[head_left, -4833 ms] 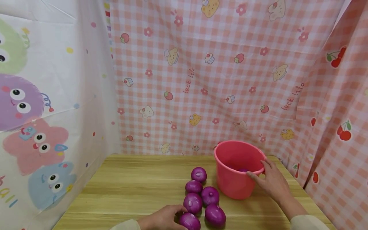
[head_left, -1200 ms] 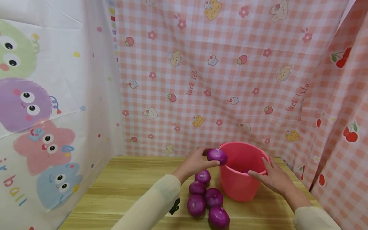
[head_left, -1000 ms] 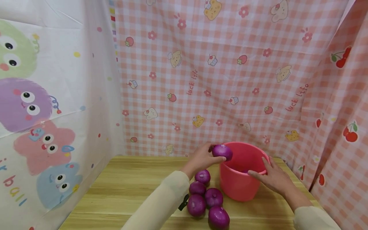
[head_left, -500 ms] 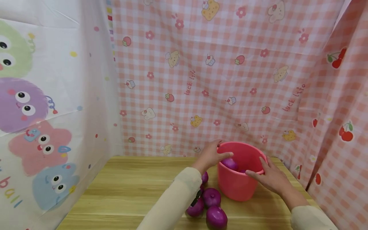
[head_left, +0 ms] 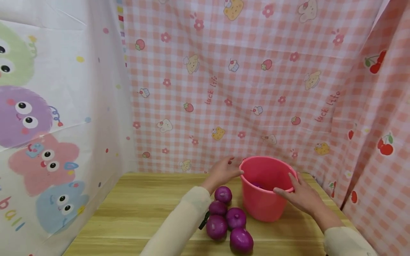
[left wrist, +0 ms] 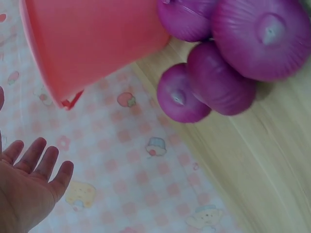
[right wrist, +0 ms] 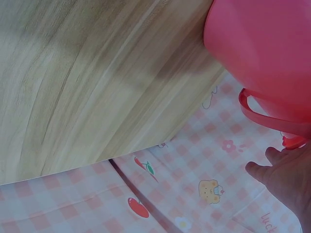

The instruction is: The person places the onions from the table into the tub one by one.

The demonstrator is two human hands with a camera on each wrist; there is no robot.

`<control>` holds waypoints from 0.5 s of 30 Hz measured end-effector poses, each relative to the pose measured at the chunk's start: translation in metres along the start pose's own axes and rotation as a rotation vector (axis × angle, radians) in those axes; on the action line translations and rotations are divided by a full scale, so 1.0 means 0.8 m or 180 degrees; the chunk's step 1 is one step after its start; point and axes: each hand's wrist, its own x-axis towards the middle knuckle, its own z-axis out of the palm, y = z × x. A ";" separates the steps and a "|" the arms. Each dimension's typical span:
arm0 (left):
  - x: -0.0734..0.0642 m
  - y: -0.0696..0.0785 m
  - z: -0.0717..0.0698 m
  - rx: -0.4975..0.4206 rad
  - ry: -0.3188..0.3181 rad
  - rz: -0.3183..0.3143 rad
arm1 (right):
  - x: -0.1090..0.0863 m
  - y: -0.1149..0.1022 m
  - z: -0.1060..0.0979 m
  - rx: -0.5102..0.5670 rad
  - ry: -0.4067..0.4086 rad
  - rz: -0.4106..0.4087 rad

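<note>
Left hand [head_left: 221,173] back outside bucket [head_left: 263,206], right hand [head_left: 304,196] on rim [head_left: 262,191], tabletop [head_left: 141,206] stretching leftward

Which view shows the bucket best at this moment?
The head view: it shows the bucket almost whole, open top included. The left wrist view crops it at the top edge; the right wrist view shows only part of its side and the handle.
</note>
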 end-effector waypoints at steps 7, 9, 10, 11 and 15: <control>-0.004 -0.021 -0.010 -0.0013 -0.0019 0.0057 | 0.000 0.000 0.003 0.0031 -0.0027 0.0019; -0.005 -0.026 -0.013 -0.0039 -0.0026 0.0077 | 0.001 0.000 0.003 0.0020 -0.0016 0.0006; -0.006 -0.029 -0.015 -0.0045 -0.0031 0.0088 | 0.001 0.000 0.002 0.0019 -0.0014 0.0006; -0.007 -0.031 -0.017 -0.0063 -0.0034 0.0097 | 0.001 0.000 0.002 0.0015 -0.0003 0.0002; -0.012 -0.039 -0.023 -0.0072 -0.0084 0.0057 | 0.000 0.002 0.001 0.0024 0.0018 -0.0001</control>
